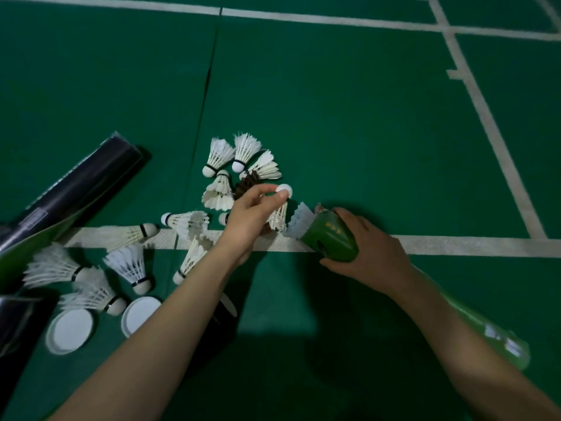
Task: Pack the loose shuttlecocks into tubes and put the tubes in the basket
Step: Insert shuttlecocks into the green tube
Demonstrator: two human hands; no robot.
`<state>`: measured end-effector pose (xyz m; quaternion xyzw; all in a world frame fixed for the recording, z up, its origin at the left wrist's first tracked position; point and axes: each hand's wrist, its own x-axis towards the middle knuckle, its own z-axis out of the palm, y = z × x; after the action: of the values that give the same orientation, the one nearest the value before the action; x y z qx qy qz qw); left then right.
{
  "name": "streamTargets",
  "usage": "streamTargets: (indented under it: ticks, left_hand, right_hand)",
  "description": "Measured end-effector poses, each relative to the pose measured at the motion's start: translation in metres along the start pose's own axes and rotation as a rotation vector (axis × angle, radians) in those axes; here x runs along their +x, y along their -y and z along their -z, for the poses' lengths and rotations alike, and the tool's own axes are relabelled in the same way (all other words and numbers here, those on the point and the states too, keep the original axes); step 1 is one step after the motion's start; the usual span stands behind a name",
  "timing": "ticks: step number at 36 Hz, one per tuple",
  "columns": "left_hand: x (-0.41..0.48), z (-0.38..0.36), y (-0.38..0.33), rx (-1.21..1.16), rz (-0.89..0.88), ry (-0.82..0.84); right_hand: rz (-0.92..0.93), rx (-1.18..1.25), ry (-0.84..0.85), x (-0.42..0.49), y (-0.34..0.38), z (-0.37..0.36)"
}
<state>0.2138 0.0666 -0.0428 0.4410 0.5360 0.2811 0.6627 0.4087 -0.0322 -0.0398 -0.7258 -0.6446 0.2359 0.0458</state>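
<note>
Green badminton-court floor with white lines lies under everything. At the centre the left hand (pixel 252 215) has its grip pinched on a shuttlecock (pixel 280 214) by the cork, feathers pointing down, just beside the mouth of a green tube (pixel 332 240). The right hand (pixel 372 258) has its grip wrapped round that tube near the mouth, and the tube slants back under the forearm. A ragged white paper liner (pixel 299 222) juts from the mouth. I judge the feathers could snag on it and bend, or the shuttlecock could enter crooked and jam. Further out lie loose shuttlecocks (pixel 219 156), two white caps (pixel 70 329) and a black tube (pixel 79 183). No basket is in view.
</note>
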Motion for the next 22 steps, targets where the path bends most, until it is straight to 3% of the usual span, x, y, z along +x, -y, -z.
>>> streamTargets:
  ticks: [9, 13, 16, 22]
  left_hand:
    - [-0.001, 0.014, -0.008, -0.127, -0.028, 0.021]
    - [0.002, 0.023, -0.008, 0.101, -0.015, -0.029]
    - [0.002, 0.03, -0.005, 0.318, -0.031, 0.032]
    - [-0.004, 0.022, -0.005, 0.336, -0.035, 0.209]
  right_hand:
    - [0.0, -0.044, -0.005, -0.001, 0.003, -0.007]
    - [-0.009, -0.07, 0.013, 0.002, 0.005, -0.006]
    - [-0.008, -0.055, 0.023, 0.003, 0.006, -0.006]
    - [0.019, -0.021, 0.03, 0.003, 0.01, -0.006]
